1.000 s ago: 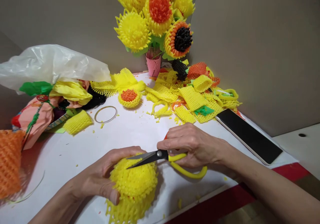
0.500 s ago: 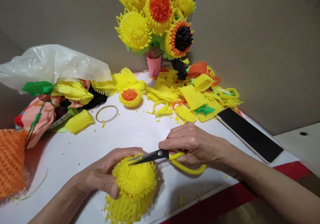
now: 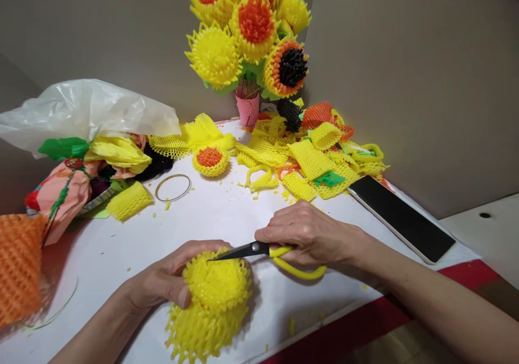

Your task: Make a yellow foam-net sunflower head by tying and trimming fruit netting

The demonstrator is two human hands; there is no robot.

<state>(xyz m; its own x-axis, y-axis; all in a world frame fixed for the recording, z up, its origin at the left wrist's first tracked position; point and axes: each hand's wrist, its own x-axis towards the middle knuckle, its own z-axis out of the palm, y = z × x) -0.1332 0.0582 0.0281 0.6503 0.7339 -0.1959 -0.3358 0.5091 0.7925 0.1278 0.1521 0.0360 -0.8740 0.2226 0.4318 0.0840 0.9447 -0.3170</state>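
My left hand (image 3: pixel 170 280) is wrapped round a yellow foam-net flower (image 3: pixel 214 293) at the front of the white table (image 3: pixel 203 218), thumb against its side. My right hand (image 3: pixel 310 234) is closed on the yellow handles of a pair of scissors (image 3: pixel 263 253). The dark blades point left and rest nearly shut at the flower's top edge, close to my left fingers.
A pink pot of finished foam flowers (image 3: pixel 247 39) stands at the back. Yellow and orange net scraps (image 3: pixel 308 153) lie behind my right hand. A phone (image 3: pixel 401 218) lies right. A plastic bag (image 3: pixel 85 110), a small flower (image 3: pixel 210 159), a ring (image 3: pixel 173 187) and orange net (image 3: pixel 18 266) lie left.
The scissor blades have closed from apart to nearly shut on the flower's edge. My left hand has turned the flower slightly and lowered it.
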